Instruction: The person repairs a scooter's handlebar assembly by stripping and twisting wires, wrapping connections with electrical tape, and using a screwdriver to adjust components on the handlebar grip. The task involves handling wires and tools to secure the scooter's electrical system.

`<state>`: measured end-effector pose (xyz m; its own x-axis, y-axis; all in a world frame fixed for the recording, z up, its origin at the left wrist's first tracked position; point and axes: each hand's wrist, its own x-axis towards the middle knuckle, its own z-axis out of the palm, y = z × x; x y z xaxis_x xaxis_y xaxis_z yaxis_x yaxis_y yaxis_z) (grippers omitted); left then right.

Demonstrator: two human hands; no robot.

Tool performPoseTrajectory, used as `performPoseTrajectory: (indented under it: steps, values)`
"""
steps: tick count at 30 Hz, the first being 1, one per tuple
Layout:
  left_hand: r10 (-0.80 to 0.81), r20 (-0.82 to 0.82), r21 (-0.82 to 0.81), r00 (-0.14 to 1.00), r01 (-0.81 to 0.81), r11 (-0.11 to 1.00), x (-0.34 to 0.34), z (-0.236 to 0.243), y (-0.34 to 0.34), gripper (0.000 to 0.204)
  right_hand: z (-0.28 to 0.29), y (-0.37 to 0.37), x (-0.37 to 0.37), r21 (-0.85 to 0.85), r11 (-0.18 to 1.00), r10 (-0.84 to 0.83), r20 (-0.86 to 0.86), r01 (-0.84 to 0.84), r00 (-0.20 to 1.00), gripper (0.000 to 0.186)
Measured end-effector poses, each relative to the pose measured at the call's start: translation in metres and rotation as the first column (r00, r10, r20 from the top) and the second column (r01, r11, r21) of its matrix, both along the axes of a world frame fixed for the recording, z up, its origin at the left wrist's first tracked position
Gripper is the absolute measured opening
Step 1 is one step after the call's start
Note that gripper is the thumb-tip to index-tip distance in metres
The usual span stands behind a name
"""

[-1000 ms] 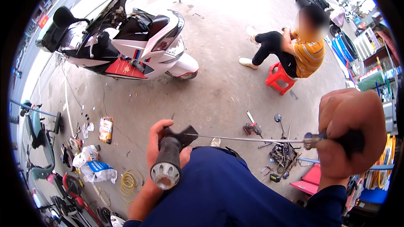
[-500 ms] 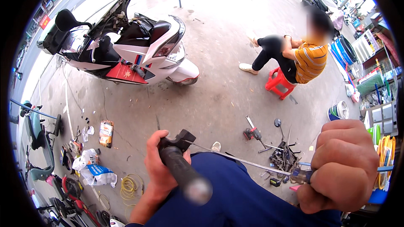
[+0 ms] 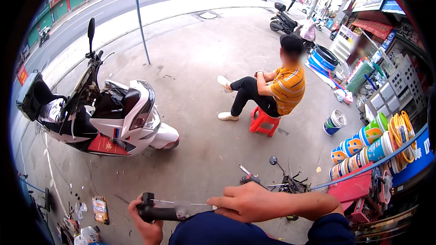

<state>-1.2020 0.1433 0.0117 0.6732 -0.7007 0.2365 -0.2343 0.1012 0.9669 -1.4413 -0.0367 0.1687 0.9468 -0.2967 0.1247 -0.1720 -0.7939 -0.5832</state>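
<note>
My left hand (image 3: 145,224) grips a black handlebar grip (image 3: 161,213) with a black bracket at its upper end, low in the view. A thin metal screwdriver shaft (image 3: 170,202) runs from the bracket toward my right hand (image 3: 245,203), whose fingers are closed around the tool's mostly hidden end, back of the hand upward. My dark blue clothing shows beneath both hands.
A white scooter (image 3: 122,122) stands at left; a person (image 3: 288,88) in yellow sits on a red stool (image 3: 263,124). Tools and parts (image 3: 290,182) lie beyond my hands. Buckets (image 3: 363,145) and a red cabinet (image 3: 349,186) line the right, a road (image 3: 113,4) the back.
The view has tilted up, showing more street, with my hands lower in the picture. My right hand has moved left and turned from a knuckles-out fist to lie sideways, back up.
</note>
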Motion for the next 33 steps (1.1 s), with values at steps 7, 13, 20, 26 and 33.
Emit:
performPoseTrajectory:
  steps: [7,13,20,26,33]
  values:
    - [-0.254,0.058,0.119,0.965,0.246,0.962,0.010,0.065,0.004,0.054,-0.035,0.018,-0.017,0.106,0.989,-0.090,-0.106,0.101,0.990,0.033]
    - [-0.319,-0.310,0.003,0.896,0.337,0.942,0.012,0.062,0.009,0.038,-0.063,0.027,-0.030,0.109,0.991,-0.074,-0.060,0.080,0.995,0.040]
    - [0.003,-0.226,-0.017,0.974,-0.007,1.000,0.005,0.031,-0.008,0.032,-0.063,0.046,-0.026,0.309,0.940,-0.136,-0.044,0.143,0.990,0.040]
    - [0.056,-0.271,-0.094,0.961,-0.084,0.992,-0.005,0.042,-0.008,0.025,-0.047,0.051,-0.023,0.399,0.906,-0.135,-0.049,0.143,0.990,0.043]
    - [0.139,-0.297,-0.061,0.945,-0.165,0.984,-0.018,0.041,-0.004,0.012,-0.038,0.062,-0.030,0.387,0.912,-0.117,-0.080,0.139,0.990,0.044]
